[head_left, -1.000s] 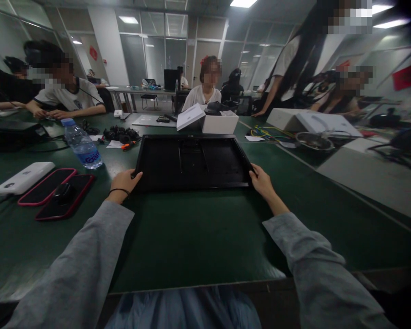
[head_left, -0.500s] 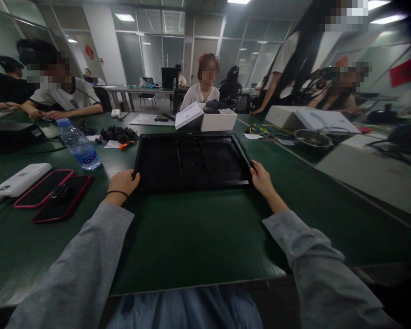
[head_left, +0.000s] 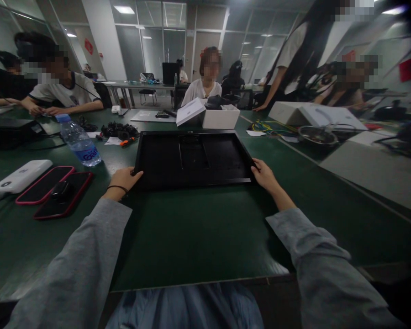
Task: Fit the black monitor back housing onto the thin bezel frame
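A wide black tray [head_left: 222, 153] with a raised rim lies across the middle of the view, low over the green tabletop or on it; I cannot tell which. Two thin lines mark its centre, and a small light mark shows on the far rim. My left hand [head_left: 126, 179], a dark band at its wrist, grips the near left corner, thumb on the rim. On the opposite side my right hand [head_left: 263, 174] is closed around the right edge near the front corner. Fingers under the rim are hidden on both sides.
Left on the green table [head_left: 198, 237] are a water bottle [head_left: 80, 144], a white power bank [head_left: 22, 176] and two red-edged phones [head_left: 63, 195]. Beyond the tray sit tangled black cables [head_left: 114, 131] and an open white box [head_left: 221, 118]. At right are a metal bowl [head_left: 318, 135] and cartons [head_left: 380, 169]. People surround the table.
The view has shifted slightly, so the surroundings sit a little differently. Both hands keep their hold on the black tray, which stays nearly in place.
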Demonstrator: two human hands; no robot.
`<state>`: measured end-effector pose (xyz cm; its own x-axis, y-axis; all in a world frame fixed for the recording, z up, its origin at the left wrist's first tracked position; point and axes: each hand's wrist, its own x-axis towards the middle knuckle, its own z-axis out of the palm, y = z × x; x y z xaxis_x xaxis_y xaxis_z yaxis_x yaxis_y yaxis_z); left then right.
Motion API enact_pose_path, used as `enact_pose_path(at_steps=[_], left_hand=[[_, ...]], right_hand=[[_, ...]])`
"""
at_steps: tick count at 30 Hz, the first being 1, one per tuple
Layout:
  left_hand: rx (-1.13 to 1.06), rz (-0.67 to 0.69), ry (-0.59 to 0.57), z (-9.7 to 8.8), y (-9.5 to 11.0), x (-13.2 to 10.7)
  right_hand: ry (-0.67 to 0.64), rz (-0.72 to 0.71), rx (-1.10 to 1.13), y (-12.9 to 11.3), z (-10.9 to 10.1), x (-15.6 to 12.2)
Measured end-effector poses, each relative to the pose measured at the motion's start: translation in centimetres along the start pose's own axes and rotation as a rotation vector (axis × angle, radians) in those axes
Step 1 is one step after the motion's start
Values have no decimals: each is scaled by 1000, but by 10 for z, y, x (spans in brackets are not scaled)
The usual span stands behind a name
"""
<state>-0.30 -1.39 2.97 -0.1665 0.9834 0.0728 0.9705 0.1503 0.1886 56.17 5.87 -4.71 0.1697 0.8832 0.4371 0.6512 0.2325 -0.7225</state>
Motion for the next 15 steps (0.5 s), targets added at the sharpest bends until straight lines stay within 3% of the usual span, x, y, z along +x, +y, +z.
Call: enact_pose_path(at_steps=[8,15], left_hand=[[-39,18,-18,5,-5,6],[-167,26,-11,14,-10,12]], right_hand=[[-15,-33,-15,6,2,0],[23,-14,-35,-15,-1,-7]])
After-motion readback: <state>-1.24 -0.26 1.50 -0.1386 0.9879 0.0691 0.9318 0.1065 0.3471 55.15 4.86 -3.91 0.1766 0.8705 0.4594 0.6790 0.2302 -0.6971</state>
